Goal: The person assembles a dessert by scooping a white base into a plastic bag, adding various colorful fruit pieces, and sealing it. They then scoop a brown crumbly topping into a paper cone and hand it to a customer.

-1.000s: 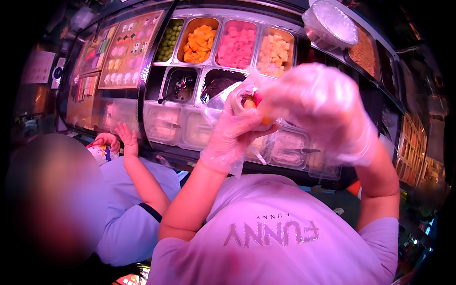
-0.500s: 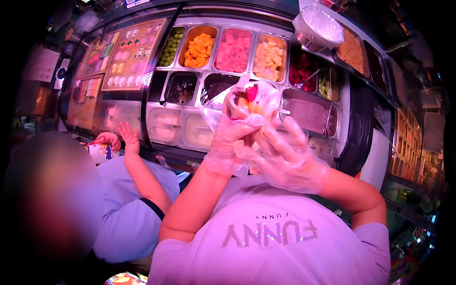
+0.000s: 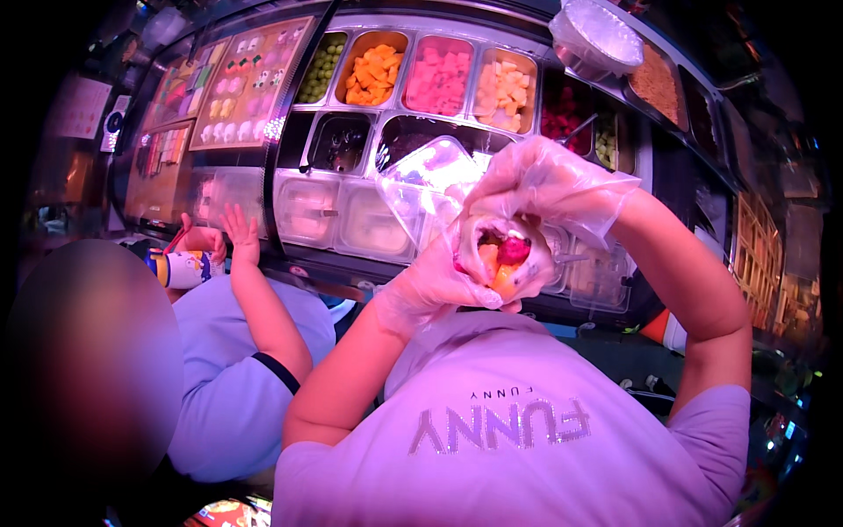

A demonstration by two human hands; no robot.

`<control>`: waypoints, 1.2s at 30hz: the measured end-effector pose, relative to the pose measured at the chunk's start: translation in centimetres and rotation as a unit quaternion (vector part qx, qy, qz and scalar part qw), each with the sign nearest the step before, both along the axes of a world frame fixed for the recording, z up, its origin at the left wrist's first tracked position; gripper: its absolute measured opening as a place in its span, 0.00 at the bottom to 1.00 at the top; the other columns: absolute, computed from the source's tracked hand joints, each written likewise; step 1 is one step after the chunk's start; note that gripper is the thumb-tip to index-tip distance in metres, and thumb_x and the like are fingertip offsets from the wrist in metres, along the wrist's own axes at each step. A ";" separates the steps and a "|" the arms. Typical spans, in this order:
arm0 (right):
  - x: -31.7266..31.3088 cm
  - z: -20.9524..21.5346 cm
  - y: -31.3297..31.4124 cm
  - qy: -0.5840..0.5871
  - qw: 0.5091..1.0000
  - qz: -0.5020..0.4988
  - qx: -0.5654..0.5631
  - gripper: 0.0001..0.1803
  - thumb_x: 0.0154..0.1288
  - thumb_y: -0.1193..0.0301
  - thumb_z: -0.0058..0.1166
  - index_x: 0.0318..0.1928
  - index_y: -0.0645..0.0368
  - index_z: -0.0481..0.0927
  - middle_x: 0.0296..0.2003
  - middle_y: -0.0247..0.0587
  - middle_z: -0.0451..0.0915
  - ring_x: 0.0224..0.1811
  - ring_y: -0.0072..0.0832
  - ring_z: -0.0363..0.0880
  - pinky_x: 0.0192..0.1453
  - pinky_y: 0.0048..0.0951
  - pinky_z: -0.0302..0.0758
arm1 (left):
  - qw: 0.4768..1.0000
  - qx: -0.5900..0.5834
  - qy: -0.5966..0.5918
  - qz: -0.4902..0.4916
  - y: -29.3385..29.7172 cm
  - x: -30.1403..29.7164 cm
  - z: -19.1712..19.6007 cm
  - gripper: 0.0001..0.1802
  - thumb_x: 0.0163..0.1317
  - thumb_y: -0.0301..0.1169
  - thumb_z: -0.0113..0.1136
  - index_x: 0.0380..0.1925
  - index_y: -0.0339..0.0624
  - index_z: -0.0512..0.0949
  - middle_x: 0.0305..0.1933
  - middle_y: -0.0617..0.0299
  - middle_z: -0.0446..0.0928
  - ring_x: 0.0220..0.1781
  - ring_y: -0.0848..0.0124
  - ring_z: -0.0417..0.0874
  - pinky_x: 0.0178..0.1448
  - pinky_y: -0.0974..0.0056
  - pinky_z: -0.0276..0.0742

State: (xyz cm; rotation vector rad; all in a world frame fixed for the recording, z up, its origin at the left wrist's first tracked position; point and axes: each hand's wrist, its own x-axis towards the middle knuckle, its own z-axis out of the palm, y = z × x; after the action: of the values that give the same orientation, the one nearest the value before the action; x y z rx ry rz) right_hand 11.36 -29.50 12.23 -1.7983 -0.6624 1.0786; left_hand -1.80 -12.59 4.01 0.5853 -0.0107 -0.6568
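Note:
A pale, thin wrap (image 3: 537,263) rolled into a cone shows its open end, with red and orange fruit pieces inside. My left hand (image 3: 430,281), in a clear plastic glove, is closed round its left side. From the far side, my gloved right hand (image 3: 549,180) bends over the wrap with its fingers curled against the upper edge; some fingertips are hidden. Just beyond the left hand, a clear plastic tray (image 3: 430,176) lies tilted over the counter's tubs.
Metal tubs hold green fruit (image 3: 322,68), orange cubes (image 3: 375,75), pink cubes (image 3: 437,77) and pale yellow cubes (image 3: 504,90). A foil-like bowl (image 3: 595,39) stands at the back right. To my left, a person in a light shirt (image 3: 241,386) rests a hand (image 3: 239,230) near the glass case.
My left hand has brought the wrap nearer and to the right, turning its opening toward me. The right hand has swung from the near side up over the wrap's far side.

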 end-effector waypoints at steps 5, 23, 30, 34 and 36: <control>-0.5 0.5 1.6 0.042 0.997 0.065 -0.024 0.14 0.64 0.70 0.63 0.49 0.61 0.88 0.33 0.42 0.80 0.40 0.30 0.75 0.49 0.32 0.74 | 0.999 0.007 0.039 0.029 0.4 -0.4 -0.1 0.48 0.39 0.27 0.79 0.64 0.40 0.67 0.51 0.56 0.76 0.51 0.64 0.82 0.46 0.59 0.89; 4.5 -2.1 1.4 -0.037 0.997 -0.069 0.025 0.08 0.65 0.88 0.55 0.33 0.67 0.84 0.31 0.38 0.83 0.32 0.21 0.80 0.38 0.23 0.78 | 0.998 -0.012 0.059 0.022 0.4 5.8 -2.3 0.52 0.41 0.31 0.81 0.68 0.39 0.63 0.56 0.53 0.76 0.52 0.62 0.85 0.44 0.58 0.90; 7.1 -1.4 0.5 0.038 0.993 -0.101 0.054 0.05 0.69 0.82 0.52 0.38 0.68 0.82 0.33 0.40 0.82 0.36 0.24 0.80 0.43 0.29 0.79 | 0.995 -0.040 0.084 0.024 -0.1 8.1 -2.7 0.43 0.57 0.44 0.70 0.68 0.41 0.63 0.54 0.53 0.78 0.47 0.65 0.87 0.36 0.62 0.91; 7.0 -1.4 0.7 -0.068 0.995 -0.063 0.032 0.04 0.68 0.82 0.54 0.38 0.67 0.82 0.34 0.41 0.83 0.37 0.24 0.81 0.41 0.28 0.78 | 0.993 0.026 0.111 0.023 -0.9 9.5 -2.5 0.30 0.70 0.44 0.57 0.65 0.39 0.66 0.52 0.54 0.80 0.44 0.67 0.88 0.33 0.68 0.89; 7.1 -1.6 0.7 -0.134 0.990 -0.018 0.032 0.04 0.67 0.84 0.57 0.37 0.65 0.83 0.39 0.40 0.85 0.41 0.22 0.82 0.41 0.25 0.78 | 0.993 0.051 0.109 0.017 -1.2 10.0 -2.6 0.28 0.70 0.44 0.56 0.63 0.39 0.69 0.52 0.55 0.80 0.44 0.68 0.87 0.33 0.69 0.87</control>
State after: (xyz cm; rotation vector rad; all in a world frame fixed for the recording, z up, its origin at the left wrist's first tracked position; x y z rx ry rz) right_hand 18.50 -28.81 10.61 -1.9089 -0.8127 0.7894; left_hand 8.22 -13.82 1.43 0.6080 0.2381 -0.6891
